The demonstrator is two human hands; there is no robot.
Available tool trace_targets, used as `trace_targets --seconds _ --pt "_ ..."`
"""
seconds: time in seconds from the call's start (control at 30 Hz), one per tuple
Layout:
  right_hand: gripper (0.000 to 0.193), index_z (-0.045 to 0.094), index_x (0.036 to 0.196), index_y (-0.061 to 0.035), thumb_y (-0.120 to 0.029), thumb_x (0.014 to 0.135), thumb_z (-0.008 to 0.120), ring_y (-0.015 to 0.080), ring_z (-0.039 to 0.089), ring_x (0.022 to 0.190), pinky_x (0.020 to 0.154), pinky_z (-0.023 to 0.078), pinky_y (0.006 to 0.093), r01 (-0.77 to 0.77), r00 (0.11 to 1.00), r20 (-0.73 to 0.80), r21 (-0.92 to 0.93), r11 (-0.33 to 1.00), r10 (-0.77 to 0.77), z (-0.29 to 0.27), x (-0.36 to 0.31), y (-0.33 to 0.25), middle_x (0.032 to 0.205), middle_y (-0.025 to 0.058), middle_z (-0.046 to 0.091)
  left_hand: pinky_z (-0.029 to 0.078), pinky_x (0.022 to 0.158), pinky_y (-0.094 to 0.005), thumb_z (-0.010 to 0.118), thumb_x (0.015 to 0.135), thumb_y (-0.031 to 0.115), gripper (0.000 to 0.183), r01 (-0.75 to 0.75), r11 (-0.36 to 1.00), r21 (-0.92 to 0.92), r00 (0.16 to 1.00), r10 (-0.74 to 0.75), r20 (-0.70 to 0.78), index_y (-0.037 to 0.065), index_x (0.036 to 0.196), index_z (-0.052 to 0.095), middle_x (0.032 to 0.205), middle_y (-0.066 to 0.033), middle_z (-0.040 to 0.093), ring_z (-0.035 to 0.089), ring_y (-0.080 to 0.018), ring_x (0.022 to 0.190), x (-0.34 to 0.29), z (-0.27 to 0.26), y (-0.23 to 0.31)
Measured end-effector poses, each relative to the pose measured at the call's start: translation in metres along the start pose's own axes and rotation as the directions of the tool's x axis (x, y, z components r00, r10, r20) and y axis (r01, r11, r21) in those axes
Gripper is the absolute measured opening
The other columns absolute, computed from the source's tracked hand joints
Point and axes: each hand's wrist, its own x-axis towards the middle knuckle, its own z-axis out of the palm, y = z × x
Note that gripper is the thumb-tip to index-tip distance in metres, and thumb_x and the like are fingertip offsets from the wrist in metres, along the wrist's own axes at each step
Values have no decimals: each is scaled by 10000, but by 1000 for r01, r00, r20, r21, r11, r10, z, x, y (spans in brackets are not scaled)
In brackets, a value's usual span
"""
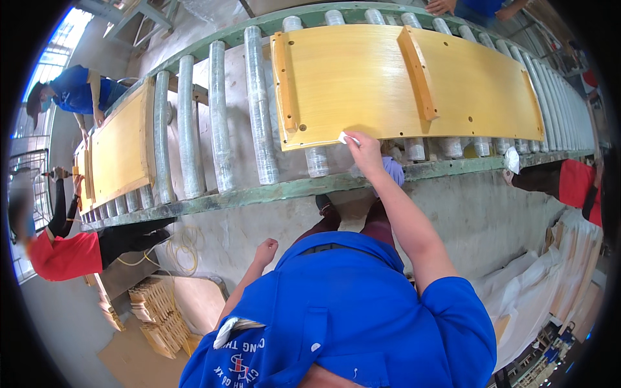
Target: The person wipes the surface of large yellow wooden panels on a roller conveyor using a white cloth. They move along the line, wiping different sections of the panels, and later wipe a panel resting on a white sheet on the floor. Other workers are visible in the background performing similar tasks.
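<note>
My right hand [366,154] is stretched forward, its fingers pinching a small white folded piece [343,137], either cloth or paper. That piece touches the near edge of a yellow-varnished wooden panel [352,77]. A thin white line runs along this edge, to the left of my fingers. Two wooden cleats with dark holes stand on the panel: one cleat [284,81] at the left end, another cleat [417,74] further right. My left hand [266,251] hangs low by my side, its fingers curled in, with nothing seen in it.
Wrapped metal rollers [259,110] in a green frame [259,194] carry the panel. A lilac cloth [392,169] hangs by the near rail. At left, two people work at another yellow panel [123,145]; one holds a drill. Stacked wood [158,310] lies behind me on the left.
</note>
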Motion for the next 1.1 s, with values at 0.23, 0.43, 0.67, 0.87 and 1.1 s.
trace_targets --seconds 0.23,0.43,0.67,0.87,1.1 --pt "178 645 926 5 -127 813 604 286 635 787 704 494 334 -63 976 -212 -51 997 51 -63 -4 30 877 176 644 474 802 -357 517 827 307 329 -37 998 45 999 36 14 34 978 624 932 -170 648 617 -299 909 7 -2 13" --pt "181 640 922 11 -130 816 603 267 641 761 687 495 330 -138 936 -333 -52 989 113 -108 -6 53 839 173 646 470 796 -361 511 827 305 331 -41 993 115 998 35 51 29 970 625 927 -169 648 614 -306 903 10 -1 27" --pt "157 632 910 15 -108 819 597 262 636 736 664 496 319 -100 943 -325 -68 993 73 -117 -6 59 816 162 640 470 796 -361 508 832 299 327 -80 991 105 995 74 61 27 967 627 934 -169 647 614 -301 906 13 5 35" --pt "152 630 911 14 -93 809 598 270 633 732 659 497 326 -84 944 -323 -46 995 65 -117 -6 66 822 163 638 471 797 -361 511 836 290 316 -108 977 185 993 98 63 27 964 631 936 -176 646 614 -302 908 8 10 46" --pt "160 632 903 10 -119 818 587 278 631 751 657 497 336 -85 929 -367 -80 993 50 -140 -4 77 839 173 638 476 781 -366 502 837 288 312 -103 975 199 995 98 35 30 952 634 902 -179 648 619 -310 882 0 21 60"
